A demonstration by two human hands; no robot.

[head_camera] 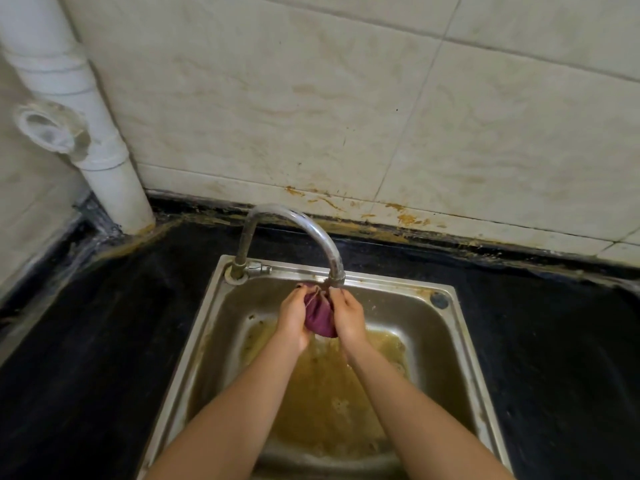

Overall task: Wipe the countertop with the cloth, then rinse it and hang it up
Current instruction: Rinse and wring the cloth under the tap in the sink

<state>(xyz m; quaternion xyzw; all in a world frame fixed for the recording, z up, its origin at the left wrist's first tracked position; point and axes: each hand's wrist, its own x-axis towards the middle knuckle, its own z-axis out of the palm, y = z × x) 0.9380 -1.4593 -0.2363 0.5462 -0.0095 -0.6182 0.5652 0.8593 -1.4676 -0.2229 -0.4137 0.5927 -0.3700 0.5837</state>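
A dark red cloth [319, 317] is bunched up between my two hands, just under the spout of the curved metal faucet [313, 233]. My left hand [292, 318] grips its left side and my right hand [348, 317] grips its right side. Both hands hang over the steel sink [460, 344], whose bottom holds murky brown water. The black countertop [86, 358] surrounds the sink on both sides. I cannot tell whether water runs from the spout.
A white drain pipe [104, 161] stands in the back left corner. Stained beige wall tiles [346, 98] rise behind the counter. A round plug hole [439, 300] sits on the sink's back right rim.
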